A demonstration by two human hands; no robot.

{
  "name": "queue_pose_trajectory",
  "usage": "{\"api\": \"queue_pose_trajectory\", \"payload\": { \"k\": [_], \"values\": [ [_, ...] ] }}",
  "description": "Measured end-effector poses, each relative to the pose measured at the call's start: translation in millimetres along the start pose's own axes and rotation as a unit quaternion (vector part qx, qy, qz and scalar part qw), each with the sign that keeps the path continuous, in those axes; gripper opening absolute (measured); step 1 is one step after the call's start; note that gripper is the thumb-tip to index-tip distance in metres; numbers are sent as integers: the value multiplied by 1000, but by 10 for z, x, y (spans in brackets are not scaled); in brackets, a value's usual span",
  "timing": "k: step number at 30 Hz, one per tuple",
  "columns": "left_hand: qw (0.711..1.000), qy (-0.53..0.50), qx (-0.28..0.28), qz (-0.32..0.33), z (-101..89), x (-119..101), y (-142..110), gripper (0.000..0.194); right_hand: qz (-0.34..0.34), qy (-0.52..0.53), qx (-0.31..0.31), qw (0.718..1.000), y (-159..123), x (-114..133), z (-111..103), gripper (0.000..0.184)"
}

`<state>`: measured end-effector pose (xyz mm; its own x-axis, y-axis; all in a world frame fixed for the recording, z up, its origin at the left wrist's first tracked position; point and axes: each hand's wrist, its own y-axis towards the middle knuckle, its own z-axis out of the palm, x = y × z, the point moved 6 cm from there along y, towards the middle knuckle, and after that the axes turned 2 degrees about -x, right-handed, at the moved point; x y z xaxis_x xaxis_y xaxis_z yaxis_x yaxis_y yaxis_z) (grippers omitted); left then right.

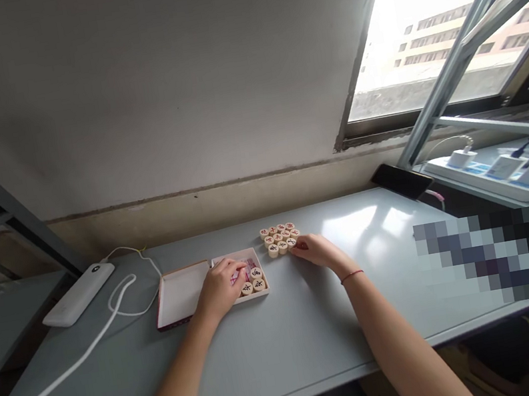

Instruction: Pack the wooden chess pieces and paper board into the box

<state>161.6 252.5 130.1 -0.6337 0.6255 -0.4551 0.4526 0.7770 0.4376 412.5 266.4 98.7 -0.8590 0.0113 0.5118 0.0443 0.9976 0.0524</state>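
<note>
My left hand (223, 284) lies over the open white box (263, 272), its fingers stretched out and slightly bent above the inside. Round wooden xiangqi pieces with dark characters, such as the piece (258, 285), lie in the right part of this box; my hand hides the left part. To the right of the box, several xiangqi pieces (281, 236) stand in close rows on the table, the back ones with red characters and the front ones with dark. My right hand (320, 253) is curled at the front right corner of these rows, fingertips pinched at a piece (292, 243).
The box's lid (184, 292) lies left of it, inside up. Further left are a white power strip (80, 295) and a white cable (87, 352) on the grey table (271, 359). A power strip with plugs (494, 176) and metal frame bars (454, 58) stand at the right.
</note>
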Motion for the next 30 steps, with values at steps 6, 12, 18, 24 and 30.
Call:
{"api": "queue_pose_trajectory", "payload": {
  "k": [6,12,18,24,30],
  "values": [
    [996,68,45,-25,63,3,-18,27,-46,61,17,997,-22,183,-29,25],
    [982,152,101,-45,202,-117,-55,34,-180,169,138,959,-117,711,326,43],
    [981,155,77,-92,213,-188,-36,34,-209,114,137,961,-162,827,443,52],
    [976,130,68,-160,209,-196,-22,25,-206,89,114,968,-170,848,412,47],
    [985,97,19,-144,200,-170,-16,14,-202,134,105,964,-174,873,358,37]
  ]
}}
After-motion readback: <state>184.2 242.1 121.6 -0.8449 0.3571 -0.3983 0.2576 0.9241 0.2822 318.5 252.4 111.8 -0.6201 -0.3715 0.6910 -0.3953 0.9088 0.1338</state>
